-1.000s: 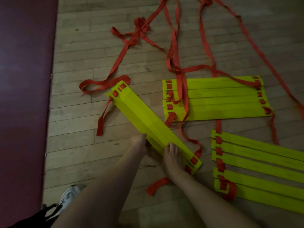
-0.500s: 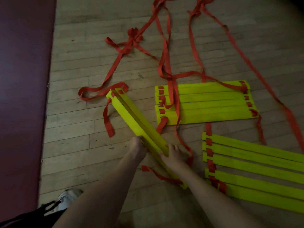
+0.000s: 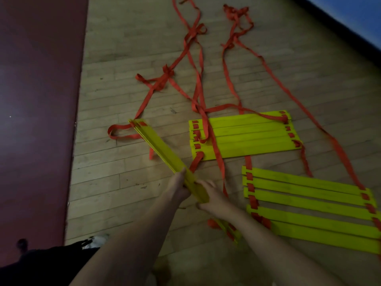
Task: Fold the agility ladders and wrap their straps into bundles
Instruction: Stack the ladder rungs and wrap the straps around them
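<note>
A stack of yellow ladder rungs (image 3: 162, 150) stands on its long edge on the wooden floor, running diagonally from upper left to lower right. My left hand (image 3: 177, 188) grips it from the left near its middle, and my right hand (image 3: 212, 198) grips it from the right. Its red strap (image 3: 121, 132) loops out at the far end. A second group of yellow rungs (image 3: 245, 135) lies flat beyond it. A third group of rungs (image 3: 309, 205) lies flat at the right. Long red straps (image 3: 199, 62) trail away up the floor.
A dark red mat (image 3: 39, 110) borders the wooden floor (image 3: 127, 65) on the left. A blue surface (image 3: 358, 15) shows at the top right. My shoe (image 3: 97, 240) and dark trouser leg are at the lower left.
The rung stack has been turned from lying flat up onto its edge and squeezed together between both hands. The view has tilted up, showing more strap.
</note>
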